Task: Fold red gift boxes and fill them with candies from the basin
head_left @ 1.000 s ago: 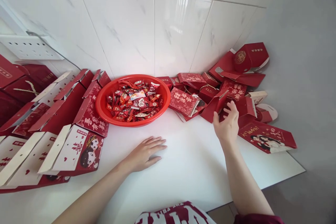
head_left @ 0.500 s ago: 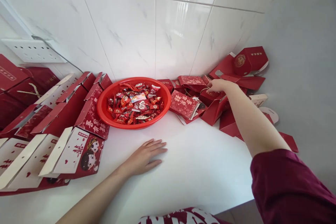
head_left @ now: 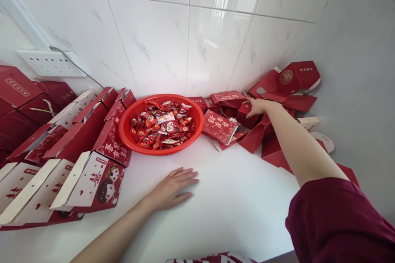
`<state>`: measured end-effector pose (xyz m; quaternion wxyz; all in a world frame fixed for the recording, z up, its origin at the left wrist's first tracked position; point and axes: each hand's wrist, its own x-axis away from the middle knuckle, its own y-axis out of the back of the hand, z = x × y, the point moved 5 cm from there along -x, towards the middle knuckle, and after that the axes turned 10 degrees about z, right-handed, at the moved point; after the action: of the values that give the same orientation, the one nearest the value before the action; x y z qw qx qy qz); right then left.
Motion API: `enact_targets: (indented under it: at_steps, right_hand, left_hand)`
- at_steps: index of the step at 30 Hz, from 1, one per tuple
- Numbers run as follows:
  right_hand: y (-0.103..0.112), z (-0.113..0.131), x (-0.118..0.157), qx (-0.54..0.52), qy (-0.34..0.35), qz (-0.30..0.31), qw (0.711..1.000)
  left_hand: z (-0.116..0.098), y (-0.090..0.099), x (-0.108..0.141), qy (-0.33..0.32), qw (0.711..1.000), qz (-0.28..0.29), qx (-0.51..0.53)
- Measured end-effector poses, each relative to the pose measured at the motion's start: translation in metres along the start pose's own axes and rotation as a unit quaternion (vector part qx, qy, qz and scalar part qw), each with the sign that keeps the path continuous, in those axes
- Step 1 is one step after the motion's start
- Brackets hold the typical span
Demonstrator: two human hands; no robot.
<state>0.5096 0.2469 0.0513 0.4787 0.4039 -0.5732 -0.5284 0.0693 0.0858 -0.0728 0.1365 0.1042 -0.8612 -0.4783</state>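
My left hand (head_left: 173, 189) lies flat on the white tabletop (head_left: 222, 197), fingers stretched out and nothing in it. On the right, my right hand (head_left: 259, 107) reaches into a pile of red cardboard boxes and grips the edge of a small dark red box (head_left: 245, 116), thumb toward me and fingers partly hidden behind. Just left of that box lies a flat red box with pale lettering (head_left: 219, 125). Between the box groups sits a round red plastic basin (head_left: 123, 129) holding many wrapped candies (head_left: 165, 125).
Rows of opened red and white boxes (head_left: 92, 178) stand at the left, with dark red boxes (head_left: 18, 90) behind them. A power socket (head_left: 51, 63) with a cable is on the tiled wall (head_left: 160, 37). Another red box (head_left: 299, 77) tops the pile at far right.
My right hand has shifted its grip at the pile, its thumb now spread down over the small dark red box. My left hand stays flat. The view has moved slightly.
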Motion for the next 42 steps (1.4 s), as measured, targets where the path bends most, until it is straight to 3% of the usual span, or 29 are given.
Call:
enact_targets:
  at_steps: [3,5,8,11,13,15,18,21,23,27,30,33,38,40,42]
  right_hand:
    - [0.027,0.004,0.021,0.026,-0.017,-0.002,1.0]
    - [0.05,0.019,0.052,0.042,0.0,-0.063,0.997]
    - [0.069,0.059,0.113,-0.037,0.124,-0.116,0.985]
    - [0.059,0.099,0.162,-0.205,0.249,-0.064,0.944]
    - [0.04,0.123,0.182,-0.322,0.321,0.011,0.891]
    - [0.024,0.141,0.194,-0.389,0.358,0.041,0.848]
    - [0.012,0.162,0.209,-0.39,0.4,-0.012,0.83]
    - [0.002,0.181,0.227,-0.328,0.454,-0.06,0.826]
    - [-0.01,0.192,0.238,-0.294,0.482,-0.089,0.821]
    - [-0.044,0.209,0.254,-0.224,0.526,-0.148,0.807]
    - [-0.064,0.215,0.261,-0.178,0.539,-0.139,0.811]
    - [-0.067,0.214,0.264,-0.192,0.557,-0.114,0.8]
    - [-0.055,0.21,0.261,-0.24,0.548,-0.113,0.794]
    - [-0.053,0.212,0.26,-0.244,0.545,-0.118,0.793]
    - [-0.053,0.217,0.26,-0.246,0.555,-0.103,0.788]
  left_hand:
    - [0.001,0.0,-0.001,0.001,1.0,0.003,-0.001]
    - [0.001,-0.001,-0.001,0.001,1.0,0.004,0.004]
    - [0.002,-0.002,0.0,0.008,0.999,-0.012,0.037]
    - [0.002,0.006,0.001,0.038,0.985,-0.083,0.146]
    - [0.0,0.018,0.001,0.053,0.948,-0.147,0.277]
    - [-0.007,0.034,0.0,0.044,0.89,-0.179,0.417]
    - [-0.024,0.065,-0.001,0.005,0.831,-0.194,0.522]
    - [-0.033,0.095,0.01,0.009,0.833,-0.266,0.484]
    - [-0.035,0.102,0.019,0.03,0.847,-0.292,0.444]
    - [-0.031,0.091,0.032,0.079,0.878,-0.248,0.401]
    - [-0.023,0.077,0.038,0.117,0.892,-0.238,0.366]
    - [-0.019,0.071,0.042,0.137,0.9,-0.265,0.317]
    - [-0.031,0.083,0.058,0.159,0.896,-0.401,0.107]
    - [-0.04,0.088,0.059,0.127,0.901,-0.413,0.035]
    - [-0.048,0.088,0.056,0.084,0.919,-0.385,0.0]
